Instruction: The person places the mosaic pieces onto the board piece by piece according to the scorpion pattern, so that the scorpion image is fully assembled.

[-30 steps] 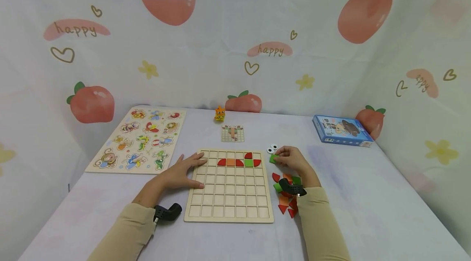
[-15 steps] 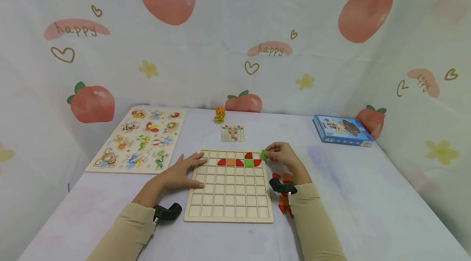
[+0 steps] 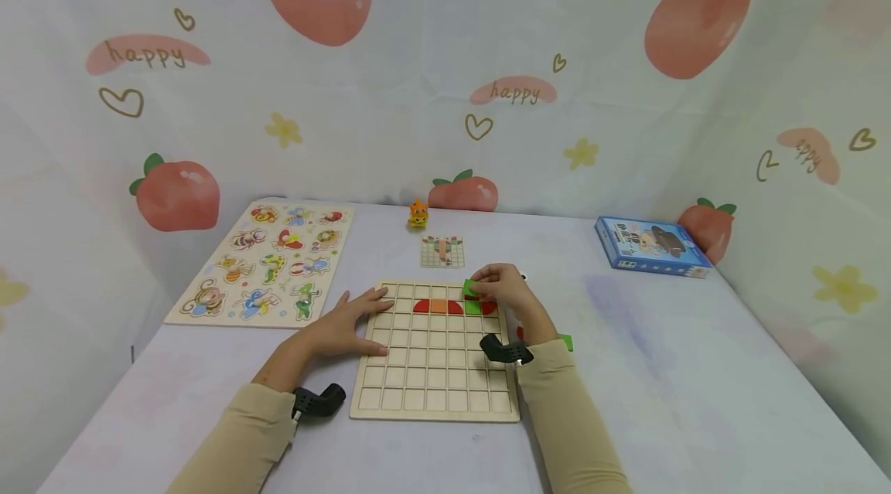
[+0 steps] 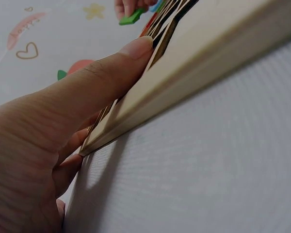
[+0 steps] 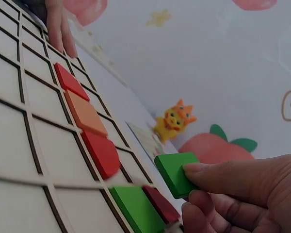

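Observation:
Thumb and fingers of my right hand (image 3: pixel 513 294) pinch a green square tile (image 5: pixel 173 170), held raised over the far right part of the wooden grid board (image 3: pixel 431 378). Just below it, a second green tile (image 5: pixel 136 206) lies in a cell with dark red tile (image 5: pixel 162 204) beside it. Farther left in the same row sit a red tile (image 5: pixel 70 81), an orange square tile (image 5: pixel 86 114) and another red tile (image 5: pixel 102 154). My left hand (image 3: pixel 346 326) rests on the board's left edge, thumb and fingers spread, the thumb on top in the left wrist view.
A pattern card (image 3: pixel 442 252) and small orange figurine (image 3: pixel 418 216) are behind the board. An animal puzzle board (image 3: pixel 278 208) lies at left, a blue box (image 3: pixel 654 247) at back right. Loose tiles, one green (image 3: pixel 565 342), are mostly hidden behind the right forearm.
My right hand has carried the green tile leftward from beside the googly-eye pieces to over the board's upper right cells. The left hand stays in place.

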A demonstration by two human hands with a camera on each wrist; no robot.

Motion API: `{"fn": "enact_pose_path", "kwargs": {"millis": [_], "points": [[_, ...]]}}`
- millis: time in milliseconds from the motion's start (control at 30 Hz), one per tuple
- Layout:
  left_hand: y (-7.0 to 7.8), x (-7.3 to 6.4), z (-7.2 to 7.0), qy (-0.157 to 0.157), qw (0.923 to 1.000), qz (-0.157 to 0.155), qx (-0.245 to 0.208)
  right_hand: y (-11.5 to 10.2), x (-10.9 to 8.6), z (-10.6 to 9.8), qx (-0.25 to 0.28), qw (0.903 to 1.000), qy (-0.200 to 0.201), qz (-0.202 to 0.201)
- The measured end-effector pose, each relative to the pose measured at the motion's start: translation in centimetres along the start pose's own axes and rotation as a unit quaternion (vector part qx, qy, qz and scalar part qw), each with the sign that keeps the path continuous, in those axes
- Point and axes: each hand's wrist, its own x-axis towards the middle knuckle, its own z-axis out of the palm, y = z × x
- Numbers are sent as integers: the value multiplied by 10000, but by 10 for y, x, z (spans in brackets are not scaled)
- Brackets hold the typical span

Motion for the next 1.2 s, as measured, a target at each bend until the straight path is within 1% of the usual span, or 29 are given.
{"fn": "enact_pose_path", "kwargs": {"millis": [133,333,567,800,833,1200], "points": [[0,1,0,9,10000,-5,-38,-5,3,11,121,9999,-79,-38],[0,1,0,24,9999,13,-96,-12,6,30,103,9995,-219,-186],[0,1,0,5,10000,-15,-82,-16,10,55,281,9978,-544,-254],[2,1,-1,-28,9999,-79,-110,-25,9,74,74,9959,-779,-450],[2,1,0,-28,9999,-88,-112,-29,6,75,30,9956,-815,-463],[4,0,-1,-16,9999,-108,-125,-31,9,89,-364,9943,-844,-536]]}}
